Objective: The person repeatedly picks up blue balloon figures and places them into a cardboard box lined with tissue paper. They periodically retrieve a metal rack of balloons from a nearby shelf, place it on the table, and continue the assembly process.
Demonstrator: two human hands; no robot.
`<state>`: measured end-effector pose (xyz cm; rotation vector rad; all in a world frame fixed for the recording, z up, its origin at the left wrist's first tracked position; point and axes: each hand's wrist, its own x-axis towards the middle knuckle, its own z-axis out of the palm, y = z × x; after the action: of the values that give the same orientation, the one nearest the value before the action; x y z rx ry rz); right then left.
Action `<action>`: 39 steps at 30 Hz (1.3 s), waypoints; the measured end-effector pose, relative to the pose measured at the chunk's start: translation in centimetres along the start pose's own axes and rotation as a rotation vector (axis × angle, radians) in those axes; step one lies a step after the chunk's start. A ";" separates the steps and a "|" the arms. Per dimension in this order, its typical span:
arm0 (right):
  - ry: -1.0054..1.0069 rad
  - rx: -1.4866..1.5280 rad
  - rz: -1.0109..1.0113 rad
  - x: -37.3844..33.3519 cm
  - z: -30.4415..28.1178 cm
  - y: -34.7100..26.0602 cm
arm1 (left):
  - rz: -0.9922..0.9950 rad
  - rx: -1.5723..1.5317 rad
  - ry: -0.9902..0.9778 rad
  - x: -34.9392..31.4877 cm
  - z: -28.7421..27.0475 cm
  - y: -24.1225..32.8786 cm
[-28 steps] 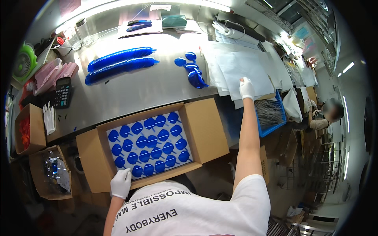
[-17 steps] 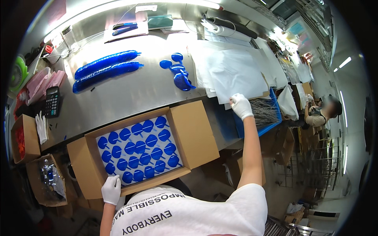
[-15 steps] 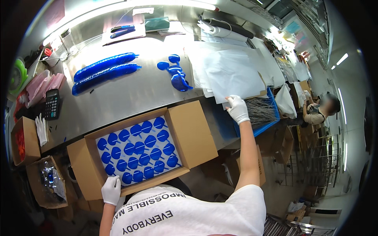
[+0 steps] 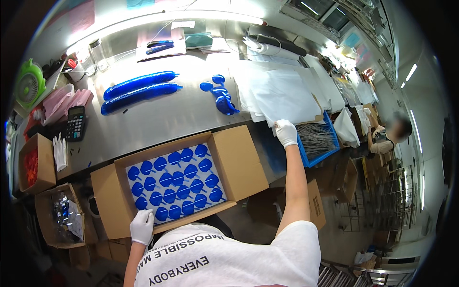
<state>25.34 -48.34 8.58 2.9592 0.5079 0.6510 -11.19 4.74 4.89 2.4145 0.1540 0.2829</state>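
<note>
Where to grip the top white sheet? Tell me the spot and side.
Grip the top white sheet at its near corner, where the right hand already rests. That corner overhangs the table edge above the blue bin, so fingers can likely pinch it from below and the front.

My bench is a long steel worktop [image 4: 158, 119], pretty shiny under the strip light [image 4: 158, 21] running along the back wall. More ceiling lights [image 4: 411, 71] glow off to my right. Grey floor [image 4: 344, 239] down below, with wire racks [image 4: 387, 201] standing on it and a co-worker [image 4: 382, 138] sitting further along.
</note>
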 end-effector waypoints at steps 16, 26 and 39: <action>0.039 0.334 0.255 2.6 0.0 0.0 | -0.012 0.028 0.046 -0.1 0.1 0.2; -0.024 0.461 0.248 3.4 1.3 0.3 | -0.029 0.058 0.070 -0.2 0.2 0.4; -0.071 0.452 0.225 4.1 1.4 -0.6 | -0.022 0.060 0.087 -0.1 0.5 0.1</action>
<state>29.26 -46.36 8.86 3.4894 0.3581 0.4991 -11.21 4.33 4.62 2.4595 0.2310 0.3780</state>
